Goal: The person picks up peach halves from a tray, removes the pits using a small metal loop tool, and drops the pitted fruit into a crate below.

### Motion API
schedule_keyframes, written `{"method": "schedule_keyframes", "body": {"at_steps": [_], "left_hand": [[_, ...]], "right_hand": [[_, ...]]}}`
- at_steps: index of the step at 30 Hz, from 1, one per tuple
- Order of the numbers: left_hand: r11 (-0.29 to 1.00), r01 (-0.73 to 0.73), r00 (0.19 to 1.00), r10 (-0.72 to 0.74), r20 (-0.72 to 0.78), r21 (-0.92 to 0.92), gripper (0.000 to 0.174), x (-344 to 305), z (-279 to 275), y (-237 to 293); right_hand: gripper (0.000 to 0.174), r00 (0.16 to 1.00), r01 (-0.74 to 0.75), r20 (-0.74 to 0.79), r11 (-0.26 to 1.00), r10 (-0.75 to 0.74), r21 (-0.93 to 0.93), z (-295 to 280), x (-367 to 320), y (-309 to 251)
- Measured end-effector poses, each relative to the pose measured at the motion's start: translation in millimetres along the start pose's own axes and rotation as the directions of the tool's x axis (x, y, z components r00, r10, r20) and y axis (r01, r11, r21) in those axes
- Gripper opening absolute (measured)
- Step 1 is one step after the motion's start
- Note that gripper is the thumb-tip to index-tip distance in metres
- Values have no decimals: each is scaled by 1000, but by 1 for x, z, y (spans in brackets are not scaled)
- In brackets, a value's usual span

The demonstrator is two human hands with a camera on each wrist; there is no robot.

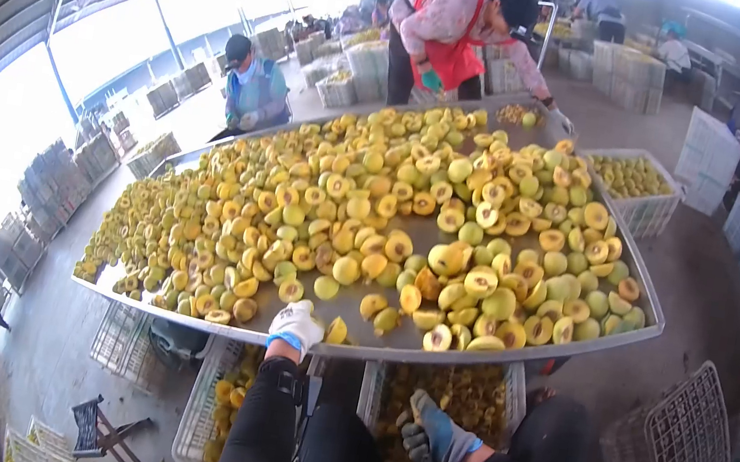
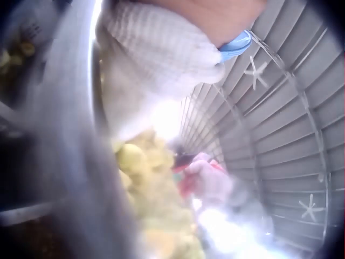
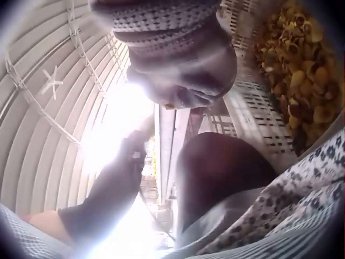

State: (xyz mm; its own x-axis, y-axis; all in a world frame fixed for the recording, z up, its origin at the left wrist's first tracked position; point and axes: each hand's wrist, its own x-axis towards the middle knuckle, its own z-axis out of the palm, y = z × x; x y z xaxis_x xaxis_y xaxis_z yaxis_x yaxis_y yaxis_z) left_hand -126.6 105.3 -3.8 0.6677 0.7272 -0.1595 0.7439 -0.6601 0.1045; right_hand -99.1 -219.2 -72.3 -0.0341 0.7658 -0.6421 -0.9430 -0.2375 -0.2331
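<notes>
My left hand, in a white knit glove with a blue cuff, rests at the near rim of a large metal tray. In the left wrist view the glove reaches over the rim toward the fruit, its fingertips blurred. Halved yellow-green peaches cover the tray, many with brown centres showing. One peach piece lies just right of the left hand. My right hand, in a grey glove, hangs loosely curled below the tray, over a crate of brownish fruit pieces. Nothing shows in its fingers.
Another crate holding fruit stands under the tray at left. Across the tray a person in a red apron leans in; another person sits at left. A full crate adjoins the right side; a folding stool stands lower left.
</notes>
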Motion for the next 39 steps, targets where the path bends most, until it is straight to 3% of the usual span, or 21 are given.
{"method": "schedule_keyframes", "body": {"at_steps": [3,5,8,9,10,11,12,13,14,15,16,18,21,23,27,30,33,36,37,39], "left_hand": [[998,-55,998,55,2,5,60,9,11,-7],[991,-136,991,136,-16,-16,61,18,19,-12],[946,-130,990,109,-89,-298,49,4,1,-11],[810,-163,975,45,-217,-563,44,27,31,-30],[635,-280,946,53,-320,-720,32,27,34,-29],[259,-191,982,62,-181,-947,24,2,9,-11],[-10,-236,961,147,-235,-972,24,-22,-2,5],[-30,-299,943,145,-300,-954,30,-53,-5,27],[-51,-372,915,149,-375,-927,38,-83,-8,49],[-12,-281,946,167,-279,-960,37,-109,-17,65],[27,-196,964,189,-187,-980,36,-128,-19,76],[6,-179,952,255,-172,-984,55,-145,-4,88],[-78,-113,956,265,-130,-990,58,-158,14,104],[-167,-47,965,247,-88,-985,61,-159,24,112],[-98,-172,937,292,-194,-980,59,-166,27,115],[-87,-140,943,292,-160,-986,56,-174,20,117],[-52,-113,911,394,-124,-992,55,-170,19,106],[-96,-174,960,206,-191,-980,66,-181,17,121],[-124,-162,961,207,-186,-979,63,-182,18,118],[-63,-131,963,231,-142,-989,60,-183,16,111]], "right_hand": [[58,990,78,-110,991,-90,-112,2,0,5],[57,965,145,-164,938,-204,-317,22,-21,10],[49,898,316,-137,829,-418,-461,27,-37,6],[45,866,380,-119,795,-485,-472,24,-37,9],[36,723,613,4,639,-690,-465,9,-12,9],[28,538,785,107,451,-836,-424,-11,17,18],[21,424,843,200,304,-883,-445,-10,15,14],[23,361,832,274,175,-891,-527,1,3,7],[23,455,806,204,303,-867,-509,13,-6,7],[24,362,829,291,163,-885,-535,14,-2,4],[26,351,864,309,179,-884,-470,17,-1,5],[27,341,827,345,105,-875,-552,31,-19,3],[32,329,815,357,71,-874,-576,36,-24,1],[36,399,760,338,101,-853,-641,36,-31,-1],[44,451,676,304,99,-839,-730,34,-38,0],[47,451,693,297,121,-841,-710,27,-30,5],[48,414,701,326,70,-850,-709,28,-33,6],[47,470,559,293,24,-832,-829,32,-46,5],[46,452,573,318,-2,-833,-820,31,-44,5],[45,415,602,371,-55,-831,-797,27,-36,4]]}}
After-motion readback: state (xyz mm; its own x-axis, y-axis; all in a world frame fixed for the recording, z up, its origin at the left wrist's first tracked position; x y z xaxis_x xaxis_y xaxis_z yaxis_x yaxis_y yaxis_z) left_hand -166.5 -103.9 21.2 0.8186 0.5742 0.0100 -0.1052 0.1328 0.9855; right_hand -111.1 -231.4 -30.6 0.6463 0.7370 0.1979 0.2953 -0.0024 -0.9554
